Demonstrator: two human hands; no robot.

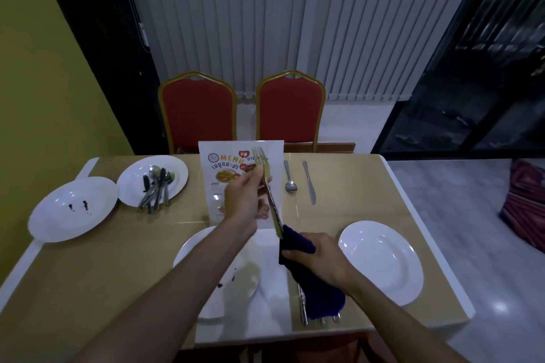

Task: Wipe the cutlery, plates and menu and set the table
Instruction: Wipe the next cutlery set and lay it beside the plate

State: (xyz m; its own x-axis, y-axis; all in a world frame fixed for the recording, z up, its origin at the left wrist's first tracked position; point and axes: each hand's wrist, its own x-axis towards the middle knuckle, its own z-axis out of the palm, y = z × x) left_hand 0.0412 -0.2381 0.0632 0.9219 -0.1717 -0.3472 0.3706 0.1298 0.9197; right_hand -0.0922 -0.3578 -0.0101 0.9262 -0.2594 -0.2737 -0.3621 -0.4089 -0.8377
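My left hand [243, 200] holds a fork [263, 169] upright, tines up, above the middle of the table. My right hand [317, 259] grips a dark purple cloth [296, 240] wrapped round the fork's handle end. Behind the fork lies a white menu sheet [216, 174]. A stained plate [233, 283] sits under my arms, and a clean plate [383, 259] lies at the right. A spoon [290, 178] and a knife [309, 183] lie beyond. At the left, a plate [177, 169] holds several pieces of cutlery [154, 190], and another plate [73, 209] has dark spots.
Two red chairs [197, 109] [290, 106] stand at the table's far edge. More cutlery [303, 309] lies near the front edge, partly under the hanging cloth. A yellow wall is at the left, grey floor and a striped bag [525, 209] at the right.
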